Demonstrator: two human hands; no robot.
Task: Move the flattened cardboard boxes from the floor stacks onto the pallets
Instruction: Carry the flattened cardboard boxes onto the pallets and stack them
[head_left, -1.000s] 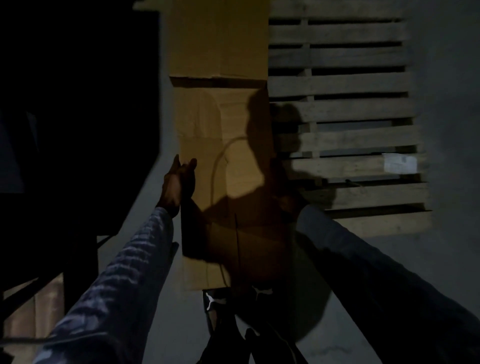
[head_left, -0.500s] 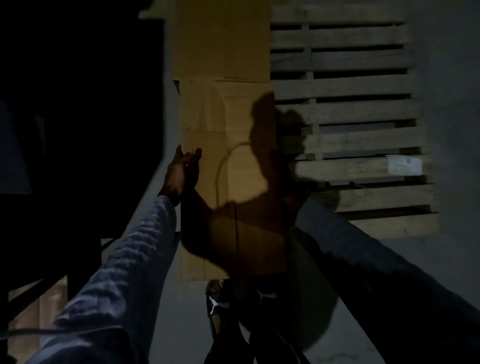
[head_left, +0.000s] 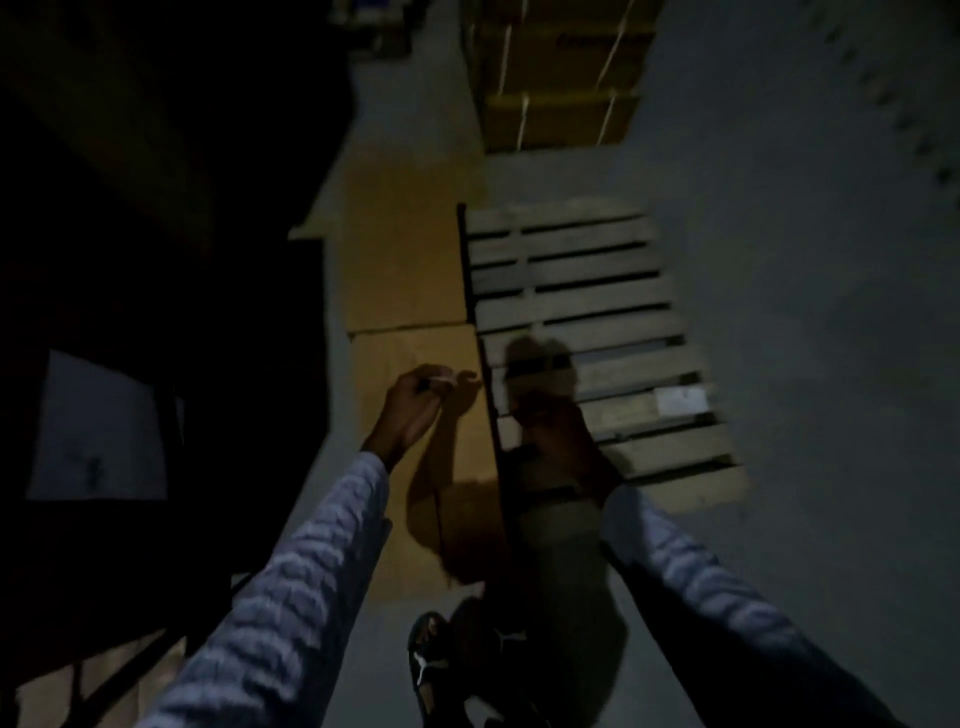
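Two flattened brown cardboard boxes lie end to end, the near one (head_left: 384, 364) and the far one (head_left: 400, 270), along the left side of a wooden slatted pallet (head_left: 597, 312). My left hand (head_left: 415, 410) hovers over the near box with its fingers loosely curled and nothing clearly in it. My right hand (head_left: 556, 441) is deep in shadow at the box's right edge, where it meets the pallet. Its grip is too dark to read.
A strapped bundle of flattened cardboard (head_left: 561, 67) sits on the floor beyond the pallet. Dark shelving (head_left: 156, 260) fills the left side. A white label (head_left: 680, 400) lies on a pallet slat. My shoes (head_left: 431, 670) stand at the near end of the box. Grey concrete floor extends to the right.
My left hand has come off the left edge of the near box and moved right, above its surface. The view has pulled back and tilted up, showing the strapped bundle.
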